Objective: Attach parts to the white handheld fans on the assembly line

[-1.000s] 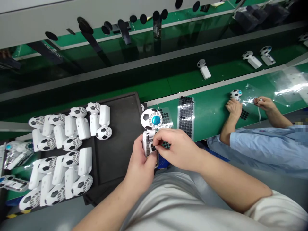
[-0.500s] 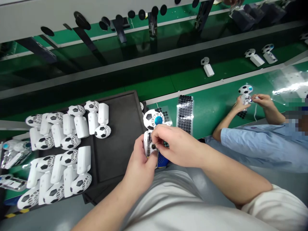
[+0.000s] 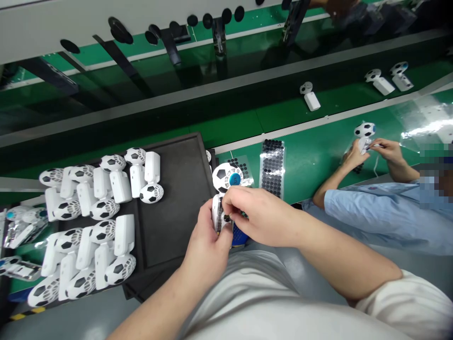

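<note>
A long green desk (image 3: 311,165) runs across the view, with a green belt (image 3: 226,125) behind it. Small white gadgets (image 3: 310,97) stand on that belt. At the near side of the desk sits a black tray (image 3: 170,212), and a big bunch of white gadgets with soccer-ball heads (image 3: 120,186) lies on it in two groups. That much looks done, though I cannot tell what each one has on it.

Another gadget (image 3: 216,215) is held up just past the tray's right edge, its ball head up and its blue button (image 3: 235,179) showing. The left hand (image 3: 203,241) wraps its fingers around the gadget's body. The right hand (image 3: 258,217) reaches over, its fingers (image 3: 240,203) pressed together in a pinch at the gadget's body. Something small and dark sits there, too small to tell.

Beside them, a long sheet of black dots (image 3: 272,167) has many dots left. A smaller dot sheet (image 3: 242,170) lies next to it.
</note>
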The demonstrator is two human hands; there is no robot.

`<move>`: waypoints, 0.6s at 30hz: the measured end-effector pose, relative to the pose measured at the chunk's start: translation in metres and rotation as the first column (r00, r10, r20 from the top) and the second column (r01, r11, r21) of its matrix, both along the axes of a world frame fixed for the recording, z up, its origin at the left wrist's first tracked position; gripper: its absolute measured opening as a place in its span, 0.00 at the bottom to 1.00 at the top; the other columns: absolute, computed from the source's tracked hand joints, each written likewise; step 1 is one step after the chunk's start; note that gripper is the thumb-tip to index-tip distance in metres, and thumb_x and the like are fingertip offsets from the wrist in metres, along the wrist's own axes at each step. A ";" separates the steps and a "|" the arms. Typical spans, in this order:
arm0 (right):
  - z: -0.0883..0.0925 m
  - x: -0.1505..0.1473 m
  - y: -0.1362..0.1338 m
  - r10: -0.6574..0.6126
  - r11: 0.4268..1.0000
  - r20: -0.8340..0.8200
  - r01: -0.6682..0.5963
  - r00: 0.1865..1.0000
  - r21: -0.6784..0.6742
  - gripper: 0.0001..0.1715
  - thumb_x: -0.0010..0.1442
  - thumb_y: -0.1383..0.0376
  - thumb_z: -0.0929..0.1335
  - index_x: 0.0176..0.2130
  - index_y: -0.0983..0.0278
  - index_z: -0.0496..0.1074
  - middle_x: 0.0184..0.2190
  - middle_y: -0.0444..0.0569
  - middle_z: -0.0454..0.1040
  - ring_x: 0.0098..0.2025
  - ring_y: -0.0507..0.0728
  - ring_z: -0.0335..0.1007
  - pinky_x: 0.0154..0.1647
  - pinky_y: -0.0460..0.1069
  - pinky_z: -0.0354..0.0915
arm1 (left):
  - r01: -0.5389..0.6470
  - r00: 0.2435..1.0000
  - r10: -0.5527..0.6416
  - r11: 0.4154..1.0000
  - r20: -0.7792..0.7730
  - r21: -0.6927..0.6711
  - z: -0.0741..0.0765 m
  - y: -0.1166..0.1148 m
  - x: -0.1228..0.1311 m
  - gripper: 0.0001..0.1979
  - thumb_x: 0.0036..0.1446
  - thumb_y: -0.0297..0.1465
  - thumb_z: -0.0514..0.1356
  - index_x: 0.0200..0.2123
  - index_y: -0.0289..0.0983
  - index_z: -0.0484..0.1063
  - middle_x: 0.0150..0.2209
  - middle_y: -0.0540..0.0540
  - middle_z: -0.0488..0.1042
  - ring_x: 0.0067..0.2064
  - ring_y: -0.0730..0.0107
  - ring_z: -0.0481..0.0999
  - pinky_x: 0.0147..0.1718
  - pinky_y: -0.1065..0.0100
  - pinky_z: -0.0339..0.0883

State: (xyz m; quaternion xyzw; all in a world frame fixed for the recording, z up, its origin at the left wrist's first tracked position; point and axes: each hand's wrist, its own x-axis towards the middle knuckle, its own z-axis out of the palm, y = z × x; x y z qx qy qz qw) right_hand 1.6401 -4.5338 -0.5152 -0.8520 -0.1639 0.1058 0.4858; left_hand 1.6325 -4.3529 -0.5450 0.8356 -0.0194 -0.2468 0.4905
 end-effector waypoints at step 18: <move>0.002 -0.001 0.001 -0.027 0.999 -0.006 0.028 1.000 0.041 0.16 0.53 0.82 0.62 0.33 0.61 0.61 0.31 0.41 0.67 0.31 0.51 0.61 0.31 0.46 0.56 | 0.007 1.000 -0.007 1.000 0.000 0.016 0.003 -0.002 0.001 0.21 0.57 0.32 0.56 0.55 0.39 0.63 0.51 0.42 0.74 0.49 0.58 0.75 0.46 0.59 0.71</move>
